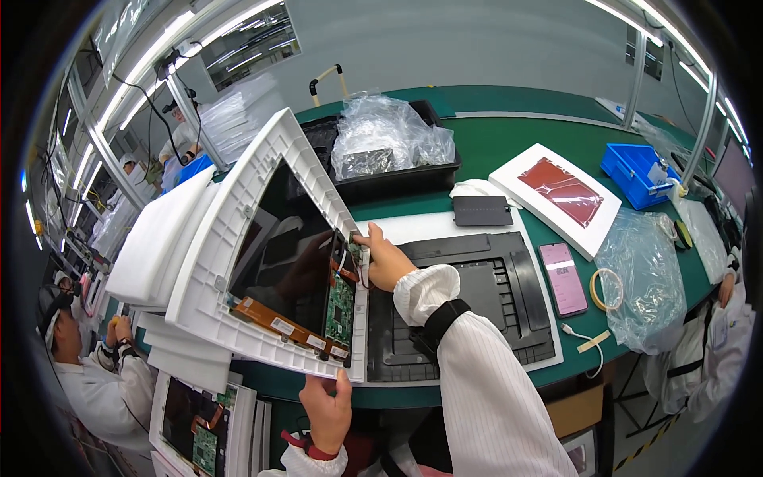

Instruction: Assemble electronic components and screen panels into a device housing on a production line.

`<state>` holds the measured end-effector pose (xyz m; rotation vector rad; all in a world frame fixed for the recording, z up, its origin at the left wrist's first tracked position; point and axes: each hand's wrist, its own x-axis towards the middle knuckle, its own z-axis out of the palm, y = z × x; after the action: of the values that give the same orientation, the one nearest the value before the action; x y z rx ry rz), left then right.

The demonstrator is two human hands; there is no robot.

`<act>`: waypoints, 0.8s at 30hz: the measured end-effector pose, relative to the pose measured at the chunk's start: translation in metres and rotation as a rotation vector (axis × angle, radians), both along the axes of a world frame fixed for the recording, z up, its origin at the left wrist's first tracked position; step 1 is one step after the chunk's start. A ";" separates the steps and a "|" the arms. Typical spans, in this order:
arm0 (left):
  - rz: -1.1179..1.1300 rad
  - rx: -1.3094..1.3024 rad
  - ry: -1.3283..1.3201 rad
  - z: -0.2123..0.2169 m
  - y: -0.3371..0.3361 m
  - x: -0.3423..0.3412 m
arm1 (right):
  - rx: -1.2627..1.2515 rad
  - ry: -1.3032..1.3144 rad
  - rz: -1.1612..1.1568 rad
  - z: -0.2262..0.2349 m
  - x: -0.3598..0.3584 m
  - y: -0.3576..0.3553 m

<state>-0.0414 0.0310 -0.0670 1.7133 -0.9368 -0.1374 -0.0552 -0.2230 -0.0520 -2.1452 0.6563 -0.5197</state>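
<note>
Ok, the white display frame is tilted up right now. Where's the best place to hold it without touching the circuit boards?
Probably by the white frame's plain plastic border, coming from the outer edges. The left hand already pinches the bare bottom edge from below. The green circuit board and orange flex strip sit inside the lower right corner, where the right hand works, so the wide left border looks the safest second grip.

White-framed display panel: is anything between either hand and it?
Nothing visible. The left hand already grips the lower edge of the tilted white-framed display panel with dark screen, and the right hand touches its right edge by the green circuit board. The black moulded tray lies beside it.
</note>
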 end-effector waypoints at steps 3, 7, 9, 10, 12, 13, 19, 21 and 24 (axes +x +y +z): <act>0.002 0.007 -0.034 0.000 -0.001 -0.001 | 0.027 0.026 -0.002 0.005 -0.003 0.001; 0.005 -0.021 -0.049 0.003 -0.003 -0.003 | -0.046 0.011 -0.017 -0.002 -0.001 -0.001; 0.001 -0.028 -0.057 0.001 -0.005 -0.002 | -0.027 -0.008 -0.017 0.001 -0.004 0.001; -0.004 -0.035 -0.068 0.000 -0.005 -0.001 | -0.029 -0.005 -0.017 -0.001 -0.003 -0.001; -0.024 0.013 -0.035 0.001 -0.002 0.000 | -0.060 0.031 -0.005 -0.002 -0.002 -0.003; -0.047 0.061 -0.001 0.002 -0.001 0.000 | -0.061 0.031 -0.004 -0.002 -0.003 -0.003; -0.007 -0.034 -0.058 -0.001 -0.003 0.001 | 0.014 -0.106 0.010 -0.005 -0.003 -0.002; -0.008 -0.044 -0.054 0.001 -0.004 0.000 | 0.021 -0.144 0.008 -0.006 -0.003 -0.001; -0.009 -0.036 -0.056 0.002 -0.003 0.000 | -0.008 -0.137 0.009 -0.005 -0.004 0.000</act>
<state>-0.0414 0.0284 -0.0649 1.6873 -0.9822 -0.0784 -0.0593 -0.2230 -0.0574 -2.0980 0.5688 -0.6590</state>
